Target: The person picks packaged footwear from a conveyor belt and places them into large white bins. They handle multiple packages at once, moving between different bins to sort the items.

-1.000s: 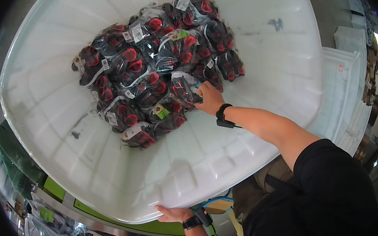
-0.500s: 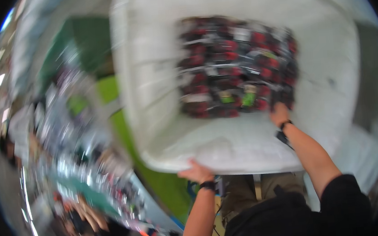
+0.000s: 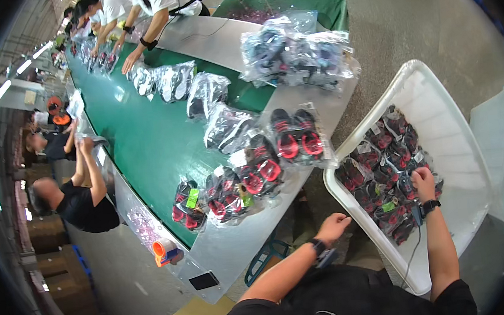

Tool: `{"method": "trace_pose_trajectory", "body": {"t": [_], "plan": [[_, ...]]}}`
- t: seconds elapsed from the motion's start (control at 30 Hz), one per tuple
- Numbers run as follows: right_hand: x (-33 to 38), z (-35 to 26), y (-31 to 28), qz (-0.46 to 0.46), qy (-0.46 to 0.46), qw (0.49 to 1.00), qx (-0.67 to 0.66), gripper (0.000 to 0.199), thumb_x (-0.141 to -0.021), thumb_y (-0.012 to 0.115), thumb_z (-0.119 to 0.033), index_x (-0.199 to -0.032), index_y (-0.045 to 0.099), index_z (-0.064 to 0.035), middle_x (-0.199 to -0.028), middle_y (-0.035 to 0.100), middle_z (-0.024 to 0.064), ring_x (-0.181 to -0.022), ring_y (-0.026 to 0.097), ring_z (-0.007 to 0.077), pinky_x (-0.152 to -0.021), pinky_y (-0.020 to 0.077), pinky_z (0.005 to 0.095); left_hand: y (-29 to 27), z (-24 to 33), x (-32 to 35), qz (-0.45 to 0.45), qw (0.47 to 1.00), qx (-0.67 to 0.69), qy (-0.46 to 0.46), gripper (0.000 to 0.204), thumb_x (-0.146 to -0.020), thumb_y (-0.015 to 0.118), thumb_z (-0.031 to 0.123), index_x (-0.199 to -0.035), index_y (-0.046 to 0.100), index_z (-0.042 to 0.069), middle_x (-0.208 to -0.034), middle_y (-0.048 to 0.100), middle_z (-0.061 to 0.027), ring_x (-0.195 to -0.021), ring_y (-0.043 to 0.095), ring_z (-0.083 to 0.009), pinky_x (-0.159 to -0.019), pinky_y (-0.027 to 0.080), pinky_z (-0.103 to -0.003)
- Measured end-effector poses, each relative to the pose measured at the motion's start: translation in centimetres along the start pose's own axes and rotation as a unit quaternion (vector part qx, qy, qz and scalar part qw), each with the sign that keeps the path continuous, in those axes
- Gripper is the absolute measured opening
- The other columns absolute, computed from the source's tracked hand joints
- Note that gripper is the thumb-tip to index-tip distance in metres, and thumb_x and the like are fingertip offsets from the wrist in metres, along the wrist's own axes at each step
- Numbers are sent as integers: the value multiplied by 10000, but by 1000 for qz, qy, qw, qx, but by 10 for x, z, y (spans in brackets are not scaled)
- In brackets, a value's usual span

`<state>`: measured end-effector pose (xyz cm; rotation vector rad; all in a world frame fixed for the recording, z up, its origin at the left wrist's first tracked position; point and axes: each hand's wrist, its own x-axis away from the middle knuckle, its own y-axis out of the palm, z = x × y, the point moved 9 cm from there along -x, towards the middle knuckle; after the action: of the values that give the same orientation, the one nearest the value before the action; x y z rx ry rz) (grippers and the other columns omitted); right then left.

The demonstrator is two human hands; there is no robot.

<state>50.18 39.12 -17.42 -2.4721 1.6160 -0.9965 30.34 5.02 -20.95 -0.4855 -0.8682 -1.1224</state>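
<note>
A white plastic bin (image 3: 355,205) stands at my right, with rows of bagged black-and-red shoes (image 3: 377,152) inside it. My right hand (image 3: 423,183) is down in the bin over these shoes. Its fingers are curled; whatever they grip is hard to make out. My left hand (image 3: 333,227) hangs just left of the bin's near rim, a finger stretched toward it and nothing seen in it. Beside the bin, several more clear-bagged pairs lie on the end of the table, among them a black-and-red pair (image 3: 297,137) closest to the bin.
A green conveyor belt (image 3: 143,149) runs away to the far left, carrying bagged shoes. A stack of bagged shoes (image 3: 297,54) sits on the table's far corner, before a green bin (image 3: 329,10). Tape dispenser (image 3: 165,252) and phone (image 3: 204,280) lie nearer. Co-workers (image 3: 76,200) stand along the belt.
My view has swung left, bringing the belt and table into sight. The bin now appears further right. My left hand has come off the bin's rim; my right hand is still inside.
</note>
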Motion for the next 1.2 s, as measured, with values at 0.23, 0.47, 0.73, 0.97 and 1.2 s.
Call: {"method": "trace_pose_trajectory", "body": {"t": [0.23,0.47,0.73,0.97,1.2], "plan": [[31,-238,231,-190,-251,942,113,136,-898,644,-136,-929,602,-10,-802,593,-1,-728,545,88,-670,456,245,-300,52,184,347,888,104,281,249,-951,603,79,-1189,577,10,-956,647,-60,-884,632,-154,-812,505,-281],[20,-284,454,-305,-310,865,250,379,-865,703,-310,-1074,611,-7,-1030,665,123,-977,639,238,-861,497,350,-471,-59,238,557,801,-213,56,716,-732,818,336,-1289,537,-14,-1280,554,-214,-1225,488,-375,-1058,370,-460],[-24,-229,491,-326,-240,827,390,939,-661,852,-406,-1360,460,84,-1342,540,254,-1225,553,329,-1028,433,358,-466,-88,167,360,917,-162,54,904,-642,895,359,-1346,492,-40,-1304,559,-228,-1173,559,-319,-1011,443,-410],[56,-276,502,-372,-309,775,406,656,-591,874,-280,-1078,574,40,-1001,626,188,-944,619,309,-855,481,374,-452,-95,147,291,956,-10,34,618,-656,906,228,-1102,564,-28,-883,658,-77,-859,639,-169,-732,539,-307],[180,-347,526,-320,-626,625,339,407,-618,652,18,-1014,596,-54,-902,547,121,-916,529,338,-900,416,440,-456,-92,160,301,932,185,85,430,-750,774,44,-1096,520,16,-997,594,-105,-783,609,-145,-653,505,-274]]}}
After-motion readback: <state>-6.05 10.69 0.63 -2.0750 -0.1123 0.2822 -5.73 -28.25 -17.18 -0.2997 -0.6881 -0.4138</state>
